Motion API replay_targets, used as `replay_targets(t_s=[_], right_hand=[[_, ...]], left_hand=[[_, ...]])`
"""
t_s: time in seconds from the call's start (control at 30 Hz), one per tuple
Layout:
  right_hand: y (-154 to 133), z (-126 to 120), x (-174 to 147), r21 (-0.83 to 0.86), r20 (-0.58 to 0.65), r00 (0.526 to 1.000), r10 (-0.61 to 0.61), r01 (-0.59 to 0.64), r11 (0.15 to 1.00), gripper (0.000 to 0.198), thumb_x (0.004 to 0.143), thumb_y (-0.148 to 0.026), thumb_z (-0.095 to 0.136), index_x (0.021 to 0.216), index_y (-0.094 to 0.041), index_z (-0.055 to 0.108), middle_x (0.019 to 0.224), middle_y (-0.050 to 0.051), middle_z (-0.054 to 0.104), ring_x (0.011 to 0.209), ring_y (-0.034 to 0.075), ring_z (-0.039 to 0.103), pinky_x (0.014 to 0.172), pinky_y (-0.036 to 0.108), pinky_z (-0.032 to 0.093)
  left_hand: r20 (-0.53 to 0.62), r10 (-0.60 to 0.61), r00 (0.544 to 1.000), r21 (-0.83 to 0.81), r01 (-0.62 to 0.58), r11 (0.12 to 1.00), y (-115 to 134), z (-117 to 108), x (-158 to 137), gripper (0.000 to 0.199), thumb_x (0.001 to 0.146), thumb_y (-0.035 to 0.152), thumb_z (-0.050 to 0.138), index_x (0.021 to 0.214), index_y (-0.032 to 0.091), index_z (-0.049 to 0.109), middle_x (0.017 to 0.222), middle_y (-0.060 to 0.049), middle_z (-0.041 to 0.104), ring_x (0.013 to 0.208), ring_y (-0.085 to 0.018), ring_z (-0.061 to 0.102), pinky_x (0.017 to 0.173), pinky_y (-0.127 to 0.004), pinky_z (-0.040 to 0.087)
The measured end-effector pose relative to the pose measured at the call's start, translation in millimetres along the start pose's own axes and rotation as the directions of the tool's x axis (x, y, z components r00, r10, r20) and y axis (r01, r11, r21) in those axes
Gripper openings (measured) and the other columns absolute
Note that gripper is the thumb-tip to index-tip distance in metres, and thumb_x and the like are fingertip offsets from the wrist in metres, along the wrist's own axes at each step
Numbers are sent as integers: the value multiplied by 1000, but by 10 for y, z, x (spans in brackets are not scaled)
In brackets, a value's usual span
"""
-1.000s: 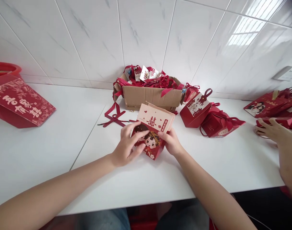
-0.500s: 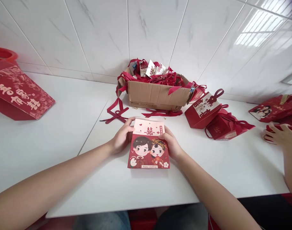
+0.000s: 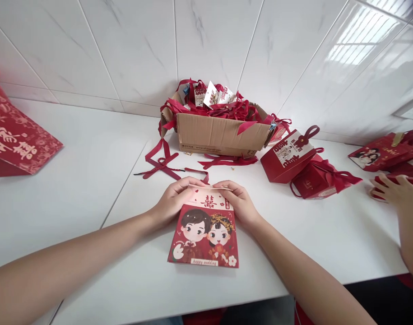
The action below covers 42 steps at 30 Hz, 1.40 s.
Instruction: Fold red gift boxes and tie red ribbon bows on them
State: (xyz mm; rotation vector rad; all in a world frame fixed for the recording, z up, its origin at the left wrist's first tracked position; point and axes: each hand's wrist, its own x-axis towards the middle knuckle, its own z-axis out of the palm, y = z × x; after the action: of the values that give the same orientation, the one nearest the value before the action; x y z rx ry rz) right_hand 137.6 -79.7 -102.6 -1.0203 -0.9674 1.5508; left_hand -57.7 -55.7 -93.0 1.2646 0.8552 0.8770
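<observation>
A red and pale pink paper gift box (image 3: 204, 230), printed with two cartoon figures and "happy wedding", lies over the white table (image 3: 125, 280) in front of me, its printed face up. Its pale far end sits between my two hands. My left hand (image 3: 179, 198) grips the far left corner, fingers curled over the edge. On the far right corner, my right hand (image 3: 238, 201) pinches the edge with the thumb on top. The fingertips of both hands almost meet along that far edge. The underside of the box is hidden.
A cardboard box (image 3: 213, 133) full of red ribbons and tags stands against the wall. Loose ribbon (image 3: 162, 164) lies before it. Red gift boxes (image 3: 287, 155) stand right of it, a red patterned box (image 3: 26, 140) at left. Another person's hand (image 3: 394, 189) rests on a red item.
The gift box has come nearer to me and tilted. Both hands have slid from its sides to its far edge, closer together. The view has shifted slightly.
</observation>
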Motion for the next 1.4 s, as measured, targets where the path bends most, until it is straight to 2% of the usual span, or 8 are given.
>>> replay_targets(t_s=[0.37,0.5,0.67,0.83,0.9,1.03,1.3,1.4], right_hand=[[18,-14,-24,-43,32,999,15,-14,999,22,75,-38,69,81,-18,63,68,1,65,59,13,59,56,25,45],[10,-15,-13,-46,65,996,53,-50,998,40,73,-36,70,108,-23,54,61,-5,60,53,13,57,53,25,45],[17,-4,-33,-61,80,996,29,-24,998,44,74,-36,68,112,-23,49,63,-5,59,53,13,57,54,26,46],[116,-71,236,-130,-183,955,-233,212,969,24,79,-34,57,98,-21,51,84,1,64,69,13,60,63,27,49],[106,-152,476,-335,-298,867,-399,297,894,14,81,-29,49,92,-21,50,88,3,62,76,15,60,68,29,50],[-12,-289,921,-763,-155,737,-658,334,553,18,77,-16,41,89,-19,55,97,10,61,91,21,57,83,38,48],[74,-238,902,-906,289,802,-523,406,122,48,75,-7,46,119,-19,61,137,12,55,125,31,45,104,53,33],[34,-266,865,-924,303,786,-539,381,36,48,78,-8,44,123,-18,59,135,14,55,124,30,46,102,52,35]], left_hand=[[21,-58,998,17,57,998,-26,-25,20,18,72,31,60,83,17,60,79,-3,67,67,-17,62,59,-28,47],[-32,-81,996,44,82,996,13,-1,46,29,74,41,63,66,16,51,63,2,59,56,-12,56,54,-24,43],[83,-199,976,104,190,976,81,-15,75,34,74,41,71,93,19,54,66,1,66,57,-15,61,54,-25,45],[97,-196,976,57,191,980,97,-37,74,34,74,39,69,94,20,50,66,1,66,54,-14,61,50,-23,44],[101,-191,976,65,185,981,102,-33,56,32,74,38,68,92,20,49,64,2,65,52,-13,60,49,-22,43],[137,-193,972,72,184,980,104,-34,30,31,77,40,67,93,21,48,68,1,67,57,-16,62,52,-24,44],[163,-179,970,84,167,982,85,-43,34,32,79,41,66,95,20,49,72,1,68,60,-15,62,56,-24,44],[152,-178,972,88,166,982,89,-38,25,31,79,41,66,94,20,49,69,1,66,58,-14,61,54,-23,43]])
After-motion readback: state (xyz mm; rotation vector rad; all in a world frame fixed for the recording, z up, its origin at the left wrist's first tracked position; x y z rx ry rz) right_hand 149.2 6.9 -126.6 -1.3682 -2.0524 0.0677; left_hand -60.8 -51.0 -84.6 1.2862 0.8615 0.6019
